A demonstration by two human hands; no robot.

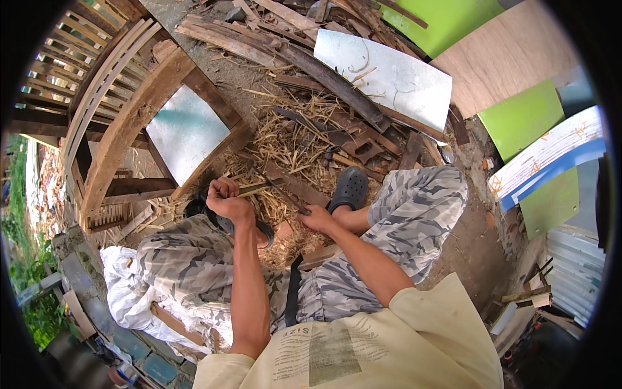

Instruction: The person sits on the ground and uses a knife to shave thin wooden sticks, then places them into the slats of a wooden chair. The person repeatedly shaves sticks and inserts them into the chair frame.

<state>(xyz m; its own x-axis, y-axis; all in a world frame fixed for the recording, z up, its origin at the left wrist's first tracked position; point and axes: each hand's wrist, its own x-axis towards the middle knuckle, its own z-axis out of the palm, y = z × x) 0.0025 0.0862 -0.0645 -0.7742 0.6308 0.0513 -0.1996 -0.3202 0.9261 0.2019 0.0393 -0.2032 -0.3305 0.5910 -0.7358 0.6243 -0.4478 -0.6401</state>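
Between my knees, my left hand (228, 201) is closed around one end of a thin strip (258, 188), which looks like wood or bamboo. The strip points right, toward my other hand. My right hand (316, 219) grips the handle of a narrow, dark knife (280, 189), its blade slanting up and to the left. Blade and strip cross near the strip's far end; whether they touch I cannot tell. Beneath and beyond both hands lies a heap of pale shavings (291, 139). My feet, in dark clogs (350, 188), rest on either side.
A wooden frame with slats (123, 129) stands at the left, a whitish panel (188, 135) inside it. Ahead lie scrap boards and a long dark beam (330, 84), beside a white sheet (385, 71). Green panels (521, 120) and plywood (505, 55) lie right. A white sack (123, 279) is by my left leg.
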